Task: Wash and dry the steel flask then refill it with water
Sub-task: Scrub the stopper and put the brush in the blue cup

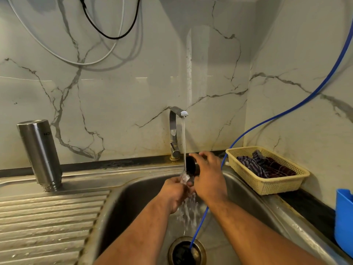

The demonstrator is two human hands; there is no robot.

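The steel flask (41, 152) stands upside down, mouth on the ribbed draining board (47, 217) at the left. Over the sink basin (131, 196), my right hand (208, 176) grips a black cap-like object (191, 165) under the running tap (176, 131). My left hand (174, 192) sits just below the stream with fingers curled against the black object's lower edge, and water splashes off it. Whether the left hand holds anything of its own is hidden by the spray.
A cream plastic basket (267, 184) with a dark checked cloth (265, 165) sits on the counter at the right. A blue hose (298, 106) runs from the wall into the sink drain (186, 251). A blue container (343, 222) stands at the right edge.
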